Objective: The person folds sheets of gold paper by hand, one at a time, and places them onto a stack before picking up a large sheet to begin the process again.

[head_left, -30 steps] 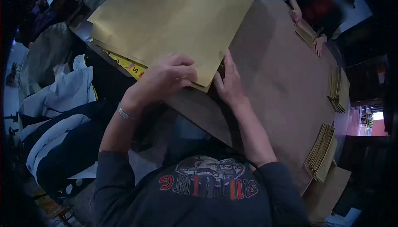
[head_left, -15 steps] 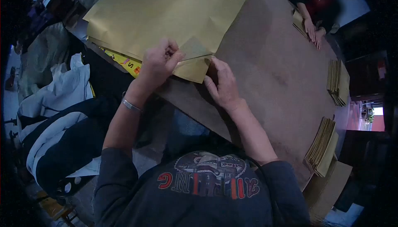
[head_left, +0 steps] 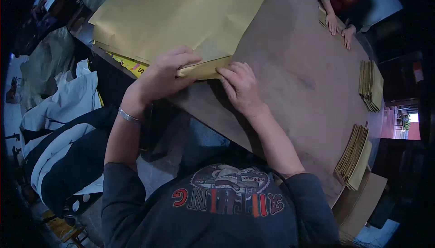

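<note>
A large sheet of golden-brown paper (head_left: 181, 17) lies across the table in front of me, with another layer showing beneath its left edge. Its near edge is turned up into a narrow folded strip (head_left: 206, 69). My left hand (head_left: 165, 73) grips the left part of this strip, fingers on top and thumb below. At the strip's right end, my right hand (head_left: 241, 87) pinches the paper between thumb and fingers. Yellow printed packaging (head_left: 129, 64) peeks out from under the sheet on the left.
Two bundles of folded brown paper, one farther off (head_left: 370, 86) and one nearer (head_left: 352, 157), stand along the right side of the brown table (head_left: 294, 103). Another person's hands (head_left: 340, 30) press on folded paper at the far right. Clothing (head_left: 68, 121) lies to my left; a cardboard box (head_left: 360, 202) stands lower right.
The sheet's near flap has been lifted and folded inward. My left hand has uncurled and shifted left to grasp it. My right hand has closed on the corner. The other person's hands have spread apart.
</note>
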`<state>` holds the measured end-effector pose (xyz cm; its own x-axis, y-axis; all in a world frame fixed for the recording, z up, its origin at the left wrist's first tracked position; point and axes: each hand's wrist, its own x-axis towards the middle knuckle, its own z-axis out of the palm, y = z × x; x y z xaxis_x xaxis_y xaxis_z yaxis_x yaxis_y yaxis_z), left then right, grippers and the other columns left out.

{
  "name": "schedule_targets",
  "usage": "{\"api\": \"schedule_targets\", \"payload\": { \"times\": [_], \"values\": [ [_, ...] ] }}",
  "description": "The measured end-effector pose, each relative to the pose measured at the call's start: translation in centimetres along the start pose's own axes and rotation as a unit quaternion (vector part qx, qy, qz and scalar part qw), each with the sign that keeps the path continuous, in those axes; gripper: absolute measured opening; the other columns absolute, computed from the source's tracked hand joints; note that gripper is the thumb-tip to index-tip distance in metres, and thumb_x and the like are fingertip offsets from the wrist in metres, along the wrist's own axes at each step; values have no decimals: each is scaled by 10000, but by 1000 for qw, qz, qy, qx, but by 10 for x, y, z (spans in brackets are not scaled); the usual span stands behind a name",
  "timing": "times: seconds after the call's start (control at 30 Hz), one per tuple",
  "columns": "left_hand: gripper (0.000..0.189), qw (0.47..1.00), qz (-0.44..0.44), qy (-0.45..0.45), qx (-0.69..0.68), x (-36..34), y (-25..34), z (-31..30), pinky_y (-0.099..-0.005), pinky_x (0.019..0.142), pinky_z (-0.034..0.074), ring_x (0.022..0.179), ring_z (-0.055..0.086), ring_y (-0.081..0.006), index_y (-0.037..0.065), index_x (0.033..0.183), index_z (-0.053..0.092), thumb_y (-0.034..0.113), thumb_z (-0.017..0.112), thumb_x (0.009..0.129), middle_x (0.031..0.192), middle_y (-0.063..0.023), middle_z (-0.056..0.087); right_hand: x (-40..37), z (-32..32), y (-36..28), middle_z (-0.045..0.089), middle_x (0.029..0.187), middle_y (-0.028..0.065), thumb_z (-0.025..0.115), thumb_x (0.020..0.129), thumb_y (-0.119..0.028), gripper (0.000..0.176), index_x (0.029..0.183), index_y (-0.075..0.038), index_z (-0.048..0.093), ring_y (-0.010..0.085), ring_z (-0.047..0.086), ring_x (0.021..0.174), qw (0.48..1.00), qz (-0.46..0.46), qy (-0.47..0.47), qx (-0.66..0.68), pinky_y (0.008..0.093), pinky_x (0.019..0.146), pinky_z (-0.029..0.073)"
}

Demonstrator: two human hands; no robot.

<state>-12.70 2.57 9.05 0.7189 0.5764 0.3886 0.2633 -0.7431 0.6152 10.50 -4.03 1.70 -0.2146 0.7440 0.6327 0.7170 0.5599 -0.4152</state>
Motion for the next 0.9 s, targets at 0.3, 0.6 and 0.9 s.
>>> {"api": "schedule_targets", "payload": {
  "times": [0.3,0.6,0.9],
  "values": [
    [389,999,-13,-29,35,0,5,0,-377,855,501,980,603,-342,18,1105,629,-35,710,728,1061,-145,618,-4,-1,-4,654,975,143,673,853,-141,364,1206,-81,603,345,602,1010,999,35,-3,10,507,933,443],
    [391,999,-32,-20,31,-2,8,2,-381,869,493,1010,599,-349,8,1107,615,-21,713,730,1075,-155,618,-21,9,-15,565,1163,249,655,849,-229,764,1465,-5,264,416,564,1051,980,114,-43,155,487,950,447],
    [393,999,-33,-7,21,-2,9,5,-396,872,489,1006,598,-355,7,1098,614,-20,715,719,1067,-162,620,-20,26,-25,595,1126,254,639,846,-74,727,1456,50,264,358,626,960,959,175,9,223,428,845,513]
  ]
}}
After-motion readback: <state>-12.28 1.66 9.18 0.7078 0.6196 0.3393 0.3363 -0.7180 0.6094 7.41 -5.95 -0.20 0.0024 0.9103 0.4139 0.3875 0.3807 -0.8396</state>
